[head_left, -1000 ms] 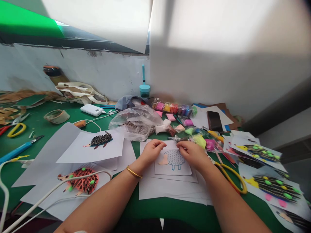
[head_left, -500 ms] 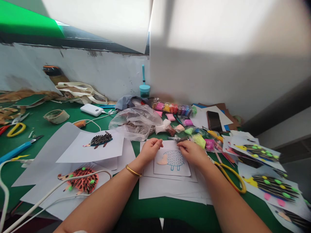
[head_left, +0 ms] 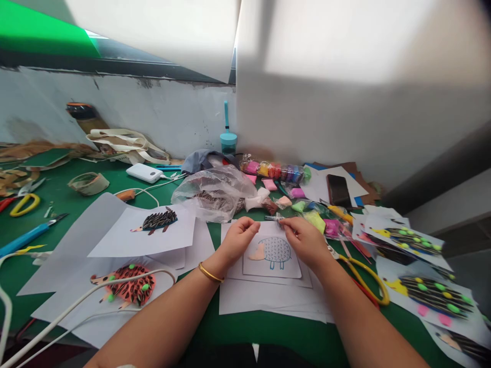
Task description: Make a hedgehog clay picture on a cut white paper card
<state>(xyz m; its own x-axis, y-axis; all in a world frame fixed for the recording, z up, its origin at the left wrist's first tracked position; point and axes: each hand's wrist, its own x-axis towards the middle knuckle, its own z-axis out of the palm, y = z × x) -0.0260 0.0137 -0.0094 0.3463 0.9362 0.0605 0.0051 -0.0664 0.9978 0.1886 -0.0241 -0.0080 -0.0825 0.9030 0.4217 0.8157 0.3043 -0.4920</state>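
Observation:
Over the upper left corner of a hedgehog drawing (head_left: 271,255), my left hand (head_left: 240,240) is closed, thumb against the curled fingers; whatever it might hold is hidden. My right hand (head_left: 306,240) is pinched at the drawing's upper right, beside a small clear plastic wrapper (head_left: 273,218). I cannot make out what lies between those fingertips. The drawing has a blue outline, a scale-patterned body and a peach face, and it lies on stacked white sheets (head_left: 245,301) between my forearms.
Behind my hands are a clear bag of striped seeds (head_left: 215,191) and packets of coloured clay (head_left: 314,221). Yellow-handled scissors (head_left: 368,281) lie by my right forearm. Finished seed hedgehogs (head_left: 157,221) flank both sides. A white cable (head_left: 95,289) crosses the left; a phone (head_left: 338,190) lies behind right.
My right fingertips have shifted slightly to the left, and a dark bit seen near them before no longer shows. My left hand has turned a little, its fingers more tucked in.

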